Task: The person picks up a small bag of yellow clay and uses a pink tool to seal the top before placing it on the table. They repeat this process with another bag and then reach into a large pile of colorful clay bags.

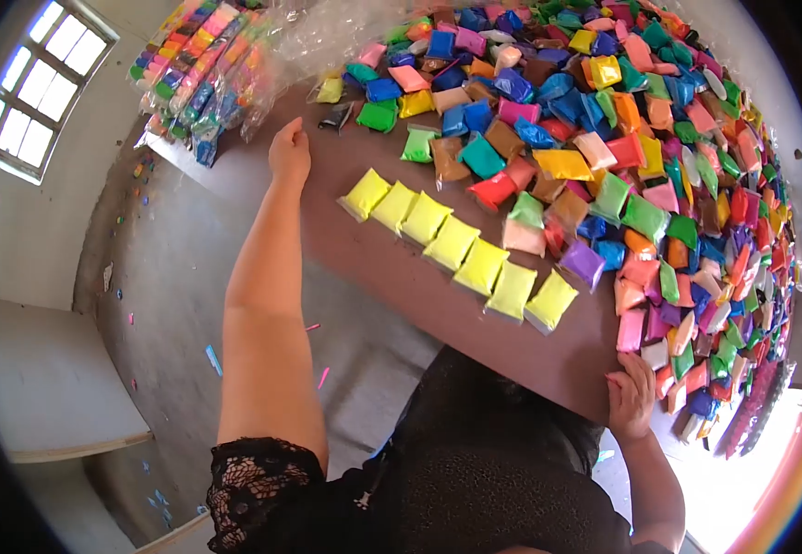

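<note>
Several pale yellow packets (453,242) lie in a slanting row on the brown table (373,286). My left hand (290,155) is over the table's left part, its fingers curled in and closed; whatever they may hold is hidden. Close to it lies a small black packet (335,117). My right hand (633,397) rests at the near right edge of the table, fingers loosely bent and thumb apart, with nothing visible in it. Just beyond its fingertips are a pink packet (631,330) and a white packet (655,355) at the border of the pile.
A large heap of small packets in many colours (548,102) spreads over the table's far and right sides. Clear bags of bundled coloured packets (202,69) stand at the far left. Scraps lie on the grey floor (179,277), including a blue piece (213,359).
</note>
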Tool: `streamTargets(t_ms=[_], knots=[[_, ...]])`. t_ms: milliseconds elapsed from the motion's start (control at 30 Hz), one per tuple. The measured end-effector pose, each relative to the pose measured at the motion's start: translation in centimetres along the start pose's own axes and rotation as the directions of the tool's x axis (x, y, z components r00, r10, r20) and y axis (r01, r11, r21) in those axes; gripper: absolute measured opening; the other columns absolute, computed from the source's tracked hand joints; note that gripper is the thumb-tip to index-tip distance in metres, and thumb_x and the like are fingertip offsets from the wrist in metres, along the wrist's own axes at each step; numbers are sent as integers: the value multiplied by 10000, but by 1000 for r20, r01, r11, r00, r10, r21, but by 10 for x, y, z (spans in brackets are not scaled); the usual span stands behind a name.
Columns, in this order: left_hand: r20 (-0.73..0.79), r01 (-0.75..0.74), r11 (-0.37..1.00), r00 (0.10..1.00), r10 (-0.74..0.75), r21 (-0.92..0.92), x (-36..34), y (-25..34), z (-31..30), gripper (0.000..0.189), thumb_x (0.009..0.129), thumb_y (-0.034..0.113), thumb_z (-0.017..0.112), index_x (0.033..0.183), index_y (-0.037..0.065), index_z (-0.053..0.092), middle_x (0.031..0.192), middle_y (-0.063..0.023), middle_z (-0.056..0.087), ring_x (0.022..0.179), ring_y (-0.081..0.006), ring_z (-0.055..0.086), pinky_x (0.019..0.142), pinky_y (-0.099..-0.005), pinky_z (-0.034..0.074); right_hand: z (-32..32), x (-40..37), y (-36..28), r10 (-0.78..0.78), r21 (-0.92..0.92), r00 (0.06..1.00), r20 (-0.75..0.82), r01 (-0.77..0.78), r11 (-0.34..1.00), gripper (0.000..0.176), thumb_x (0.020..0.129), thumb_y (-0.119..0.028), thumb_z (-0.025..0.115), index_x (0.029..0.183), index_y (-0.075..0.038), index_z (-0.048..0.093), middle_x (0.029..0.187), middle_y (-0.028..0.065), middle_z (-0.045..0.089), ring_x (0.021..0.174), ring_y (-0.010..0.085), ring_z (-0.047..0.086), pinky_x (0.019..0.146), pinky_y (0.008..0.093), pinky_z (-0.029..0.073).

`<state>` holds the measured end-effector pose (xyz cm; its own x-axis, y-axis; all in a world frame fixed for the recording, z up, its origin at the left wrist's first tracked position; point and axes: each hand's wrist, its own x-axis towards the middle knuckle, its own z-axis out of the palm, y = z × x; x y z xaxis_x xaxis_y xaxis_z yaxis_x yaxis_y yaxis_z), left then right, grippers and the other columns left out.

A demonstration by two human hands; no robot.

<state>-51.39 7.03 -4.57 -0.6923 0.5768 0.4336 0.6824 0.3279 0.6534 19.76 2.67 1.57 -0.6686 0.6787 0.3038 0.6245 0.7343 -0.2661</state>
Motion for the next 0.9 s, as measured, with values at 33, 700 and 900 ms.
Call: streamTargets(t_ms=[33, 700, 900], knots=[[5, -7, 1000, 1000, 7, -1, 12, 4, 5, 312, 933, 196, 598, 1220, 87, 654, 1124, -142, 678, 1074, -291, 638, 925, -368, 493, 0, 1, -1, 3, -5, 1000, 11, -3, 1000, 118, 782, -31, 687, 886, -60, 639, 1209, 146, 603, 1159, 367, 544, 992, 467, 428], [-95, 66, 992, 993, -76, -107, 42, -17, 30, 372, 807, 367, 730, 857, -1, 732, 801, -150, 704, 812, -293, 681, 785, -404, 510, -1, 2, -5, 56, -11, 998, 1, -56, 998, 119, 839, -50, 656, 935, -44, 586, 1197, 161, 593, 1140, 377, 553, 976, 481, 434], [-285, 146, 989, 949, -133, 23, -6, 31, -1, 312, 894, 245, 659, 1083, -2, 669, 1133, -173, 660, 1047, -300, 631, 902, -411, 492, 1, 1, -4, 64, 24, 998, -22, -64, 998, 105, 819, -38, 661, 911, -39, 610, 1190, 149, 601, 1144, 364, 553, 988, 472, 432]])
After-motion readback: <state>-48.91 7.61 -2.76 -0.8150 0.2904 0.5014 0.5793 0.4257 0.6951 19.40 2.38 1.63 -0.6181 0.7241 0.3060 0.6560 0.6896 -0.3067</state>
